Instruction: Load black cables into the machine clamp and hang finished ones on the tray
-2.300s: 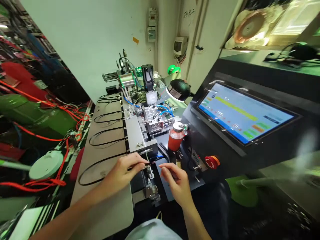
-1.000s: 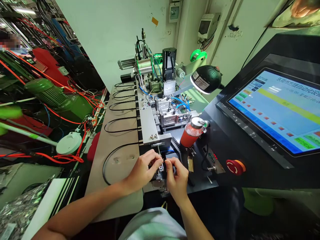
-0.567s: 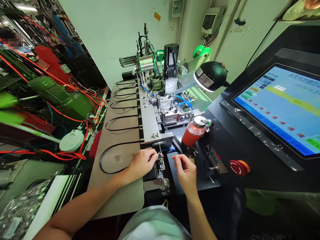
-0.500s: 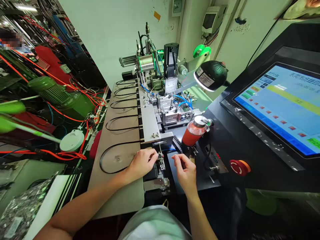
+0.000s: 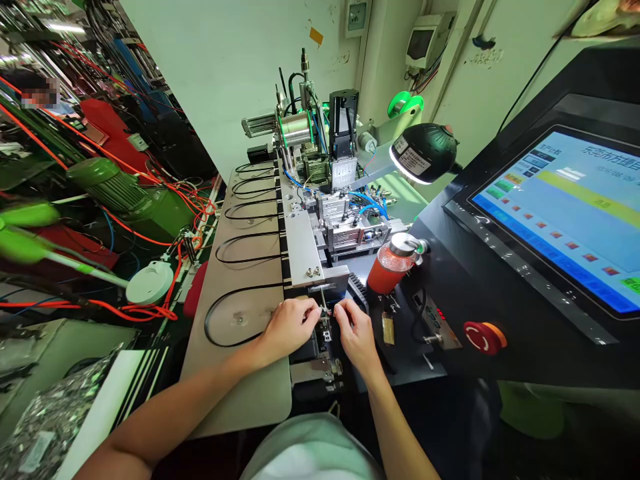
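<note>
A small metal fixture point(image 5: 325, 328) sits at the near end of the machine's rail, with my hands on either side. My left hand point(image 5: 291, 325) rests at its left edge, thumb and fingers pinched on the end of a black cable point(image 5: 215, 303). This cable loops over the flat plate and passes under that hand. My right hand point(image 5: 357, 333) is closed in a pinch just right of the fixture, close to the left fingertips. Tiny wire ends seem to show between the hands; what the right fingertips hold is too small to make out.
Several more looped black cables lie along the beige plate point(image 5: 250, 387). Right of the rail stand a red-filled jar point(image 5: 387, 270), a lit lamp point(image 5: 425, 153), a red emergency stop button point(image 5: 484, 338) and a touchscreen point(image 5: 575, 213). Metal cylinders point(image 5: 345, 223) lie beyond.
My right hand has moved left to the fixture, near the left fingertips, uncovering a small tan block behind it. My left hand stays nearly in place. The view has shifted slightly.
</note>
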Demonstrator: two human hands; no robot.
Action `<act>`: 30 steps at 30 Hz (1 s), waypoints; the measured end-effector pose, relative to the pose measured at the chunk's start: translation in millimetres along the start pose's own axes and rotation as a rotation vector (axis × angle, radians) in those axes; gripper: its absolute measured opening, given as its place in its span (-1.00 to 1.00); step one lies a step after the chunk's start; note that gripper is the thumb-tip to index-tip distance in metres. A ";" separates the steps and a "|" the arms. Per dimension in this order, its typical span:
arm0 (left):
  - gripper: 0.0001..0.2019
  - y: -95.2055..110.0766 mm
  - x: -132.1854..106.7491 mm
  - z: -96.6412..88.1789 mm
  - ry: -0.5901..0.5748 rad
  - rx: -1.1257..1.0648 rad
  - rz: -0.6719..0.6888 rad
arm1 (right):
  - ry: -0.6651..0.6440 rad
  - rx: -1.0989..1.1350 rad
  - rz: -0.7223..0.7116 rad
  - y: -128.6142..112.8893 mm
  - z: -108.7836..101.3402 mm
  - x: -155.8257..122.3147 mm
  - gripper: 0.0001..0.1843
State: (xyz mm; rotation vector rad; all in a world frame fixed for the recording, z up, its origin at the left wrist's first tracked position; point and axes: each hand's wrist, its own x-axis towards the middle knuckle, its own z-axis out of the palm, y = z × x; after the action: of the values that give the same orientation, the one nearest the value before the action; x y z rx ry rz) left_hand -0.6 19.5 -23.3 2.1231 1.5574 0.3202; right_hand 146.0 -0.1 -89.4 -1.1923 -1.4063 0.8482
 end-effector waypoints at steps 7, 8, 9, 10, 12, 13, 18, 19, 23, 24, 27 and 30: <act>-0.74 -0.5 -1.3 -2.1 -0.016 -0.015 0.002 | 0.036 -0.005 -0.102 -4.9 -1.9 -8.4 -0.76; -0.74 -0.6 -1.4 -2.5 -0.015 -0.017 0.002 | 0.040 0.003 -0.113 -6.1 -1.6 -8.7 -0.75; -0.74 -0.7 -1.5 -2.9 -0.015 -0.019 0.003 | 0.045 0.010 -0.123 -7.2 -1.2 -8.6 -0.74; -0.73 -0.8 -1.6 -3.1 -0.014 -0.020 0.005 | 0.051 0.017 -0.131 -8.1 -0.7 -8.4 -0.73; -0.73 -0.7 -1.6 -3.4 -0.015 -0.019 0.005 | 0.062 0.027 -0.139 -9.0 0.0 -7.8 -0.73; -0.73 -0.6 -1.5 -3.3 -0.017 -0.018 0.004 | 0.066 0.032 -0.141 -8.8 0.1 -7.6 -0.73; -0.74 0.8 0.0 -2.3 -0.017 -0.003 -0.007 | 0.060 0.032 -0.096 -2.3 -2.0 -6.1 -0.74; -0.74 1.1 0.4 -2.1 -0.018 0.000 -0.011 | 0.058 0.026 -0.072 -0.7 -2.5 -5.2 -0.75; -0.75 2.1 1.8 -2.4 -0.023 0.003 -0.006 | -0.020 -0.009 0.002 3.1 -1.5 0.8 -0.69; -0.75 2.2 2.1 -2.6 -0.023 0.007 -0.004 | -0.056 -0.009 0.007 3.5 -0.1 2.5 -0.67; -0.75 2.1 2.3 -2.6 -0.024 0.033 0.009 | -0.125 0.047 0.011 5.6 5.3 5.6 -0.65; -0.78 -0.5 -0.7 -0.9 0.011 0.091 0.056 | -0.122 0.161 0.024 9.1 9.9 5.1 -0.65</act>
State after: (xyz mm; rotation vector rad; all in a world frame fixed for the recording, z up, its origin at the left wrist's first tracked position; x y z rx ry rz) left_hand -1.7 19.2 -22.7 2.2406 1.5481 0.2851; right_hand 138.6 8.1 -98.6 -1.0508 -1.3949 1.0455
